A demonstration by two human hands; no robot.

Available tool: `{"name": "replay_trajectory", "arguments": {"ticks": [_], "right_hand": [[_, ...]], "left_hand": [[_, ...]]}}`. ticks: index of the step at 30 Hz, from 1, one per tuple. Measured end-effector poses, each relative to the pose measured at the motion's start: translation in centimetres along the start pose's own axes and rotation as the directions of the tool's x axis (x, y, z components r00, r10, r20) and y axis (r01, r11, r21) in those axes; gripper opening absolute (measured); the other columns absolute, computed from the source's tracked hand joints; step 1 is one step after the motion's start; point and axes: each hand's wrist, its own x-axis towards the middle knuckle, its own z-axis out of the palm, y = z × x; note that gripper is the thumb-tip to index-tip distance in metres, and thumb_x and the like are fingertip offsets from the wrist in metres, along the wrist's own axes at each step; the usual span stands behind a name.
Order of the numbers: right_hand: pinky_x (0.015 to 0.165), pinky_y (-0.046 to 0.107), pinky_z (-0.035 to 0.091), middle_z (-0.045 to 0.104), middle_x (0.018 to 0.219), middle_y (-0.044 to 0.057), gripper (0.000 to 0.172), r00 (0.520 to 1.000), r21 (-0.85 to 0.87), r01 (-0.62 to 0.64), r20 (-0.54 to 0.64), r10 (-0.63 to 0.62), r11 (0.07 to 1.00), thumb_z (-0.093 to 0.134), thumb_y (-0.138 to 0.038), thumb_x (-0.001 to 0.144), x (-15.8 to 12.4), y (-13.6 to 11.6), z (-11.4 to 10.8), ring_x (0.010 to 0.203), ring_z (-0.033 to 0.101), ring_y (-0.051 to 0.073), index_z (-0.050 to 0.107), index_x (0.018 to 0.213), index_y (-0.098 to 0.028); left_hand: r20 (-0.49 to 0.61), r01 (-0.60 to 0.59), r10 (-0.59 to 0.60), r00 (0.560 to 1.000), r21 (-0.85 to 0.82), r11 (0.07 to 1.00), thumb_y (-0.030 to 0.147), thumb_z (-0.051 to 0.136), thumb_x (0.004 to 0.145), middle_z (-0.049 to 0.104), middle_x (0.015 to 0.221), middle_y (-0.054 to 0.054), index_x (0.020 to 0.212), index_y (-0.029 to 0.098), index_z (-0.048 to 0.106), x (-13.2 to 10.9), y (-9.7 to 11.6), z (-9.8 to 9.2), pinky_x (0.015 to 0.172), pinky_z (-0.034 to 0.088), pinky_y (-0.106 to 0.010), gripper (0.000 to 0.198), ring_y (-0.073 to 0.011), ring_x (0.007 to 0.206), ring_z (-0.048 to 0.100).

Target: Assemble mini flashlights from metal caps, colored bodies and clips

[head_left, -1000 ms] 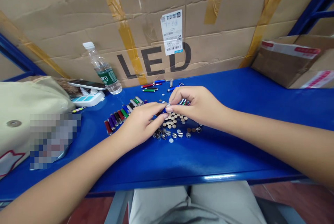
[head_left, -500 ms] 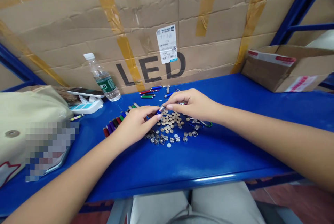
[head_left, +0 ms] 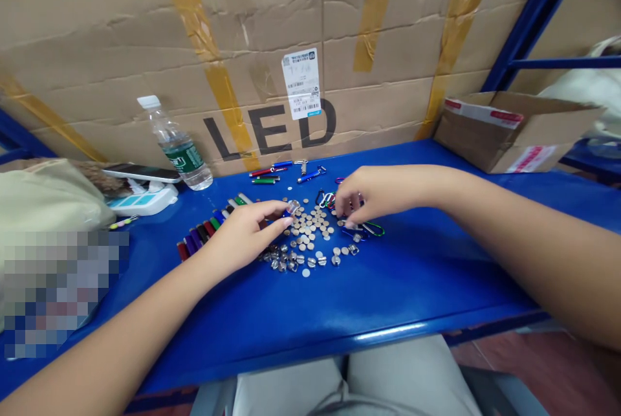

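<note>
My left hand (head_left: 247,229) pinches a small blue keychain flashlight (head_left: 290,209) by its silver tip, just above a pile of button cell batteries (head_left: 310,227) on the blue table (head_left: 339,299). My right hand (head_left: 373,196) reaches down with curled fingers onto a bunch of coloured carabiner clips (head_left: 371,229) to the right of the batteries. Small silver caps (head_left: 286,261) lie in front of the batteries. A row of coloured flashlight bodies (head_left: 204,235) lies left of my left hand.
A water bottle (head_left: 177,144), a phone (head_left: 140,173) and a white power strip (head_left: 143,199) stand at the back left beside a beige bag (head_left: 43,199). More flashlights (head_left: 281,171) lie by the big LED carton (head_left: 272,66). An open cardboard box (head_left: 509,131) sits at the right.
My right hand let go of the flashlight tip and moved right to the carabiner clips. My left hand kept the flashlight. The view shifted slightly right.
</note>
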Motion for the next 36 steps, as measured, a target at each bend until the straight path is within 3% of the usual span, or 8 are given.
{"name": "replay_trajectory", "arguments": {"ticks": [3,7,11,18,25,28,31,36], "right_hand": [[0.055,0.024,0.042,0.070,0.069,-0.002,0.010,0.995,-0.030,-0.020,0.099,0.023,0.999,0.072,-0.022,0.066,-0.1,0.7,0.4,0.059,0.060,0.012,0.073,0.076,-0.023],[0.054,0.024,0.042,0.068,0.065,-0.002,0.004,0.999,-0.019,0.000,0.044,0.001,1.000,0.073,-0.024,0.065,0.1,0.7,0.8,0.054,0.058,0.011,0.071,0.069,-0.022],[0.056,0.025,0.042,0.069,0.069,0.000,0.008,0.998,-0.029,-0.025,-0.050,0.023,0.999,0.067,-0.027,0.072,0.2,0.1,0.4,0.059,0.060,0.012,0.071,0.075,-0.021],[0.054,0.024,0.045,0.067,0.063,-0.002,0.020,0.959,0.357,-0.009,-0.262,0.109,0.934,0.067,-0.037,0.074,1.4,-1.1,1.5,0.056,0.062,0.011,0.068,0.082,-0.019],[0.056,0.025,0.050,0.068,0.063,0.000,0.022,0.903,0.555,0.044,-0.378,0.205,0.831,0.071,-0.033,0.071,2.8,-1.7,3.9,0.058,0.064,0.012,0.069,0.084,-0.016],[0.065,0.026,0.052,0.071,0.073,0.002,0.017,0.907,0.487,0.043,-0.386,0.170,0.873,0.068,-0.027,0.073,2.7,-2.0,3.8,0.069,0.066,0.013,0.071,0.087,-0.017],[0.071,0.026,0.050,0.072,0.082,0.002,0.015,0.911,0.297,0.064,-0.407,0.066,0.953,0.067,-0.021,0.074,2.5,-2.2,3.4,0.076,0.066,0.014,0.072,0.088,-0.018],[0.068,0.025,0.047,0.070,0.080,0.000,0.036,0.913,0.112,0.071,-0.407,-0.019,0.991,0.064,-0.014,0.075,2.2,-3.0,3.3,0.074,0.064,0.013,0.060,0.111,-0.018]], "left_hand": [[0.001,-0.016,0.016,1.000,0.002,1.000,0.043,0.050,0.087,0.071,0.100,-0.004,0.105,0.021,0.066,0.0,0.0,0.1,0.077,0.052,-0.032,0.032,-0.0183,0.084,0.064],[0.001,-0.032,0.032,1.000,0.005,0.999,0.044,0.050,0.087,0.071,0.101,-0.004,0.104,0.021,0.066,0.0,0.0,0.1,0.077,0.052,-0.032,0.032,-0.0184,0.085,0.064],[0.007,-0.042,0.042,0.999,0.008,0.999,0.044,0.050,0.087,0.070,0.102,-0.004,0.105,0.020,0.065,0.0,0.0,0.1,0.083,0.051,-0.034,0.033,-0.0193,0.089,0.064],[0.023,-0.103,0.103,0.994,0.004,0.995,0.043,0.048,0.089,0.070,0.104,-0.005,0.106,0.021,0.065,0.0,0.0,0.1,0.086,0.049,-0.033,0.033,-0.0201,0.094,0.063],[0.044,-0.174,0.174,0.984,0.003,0.985,0.039,0.045,0.091,0.069,0.100,-0.004,0.109,0.022,0.065,0.0,0.1,0.0,0.082,0.048,-0.031,0.032,-0.0186,0.090,0.062],[0.041,-0.177,0.177,0.983,0.008,0.984,0.038,0.046,0.091,0.070,0.099,-0.004,0.109,0.022,0.066,0.0,0.1,0.0,0.081,0.047,-0.031,0.031,-0.0187,0.089,0.062],[0.039,-0.190,0.189,0.981,0.012,0.982,0.038,0.046,0.091,0.069,0.099,-0.004,0.111,0.023,0.066,0.0,0.0,0.0,0.080,0.047,-0.031,0.032,-0.0189,0.090,0.062],[0.063,-0.258,0.253,0.965,0.074,0.963,0.034,0.045,0.093,0.068,0.097,-0.005,0.113,0.023,0.064,-0.2,-0.1,-0.1,0.080,0.047,-0.031,0.031,-0.0185,0.088,0.061]]}}
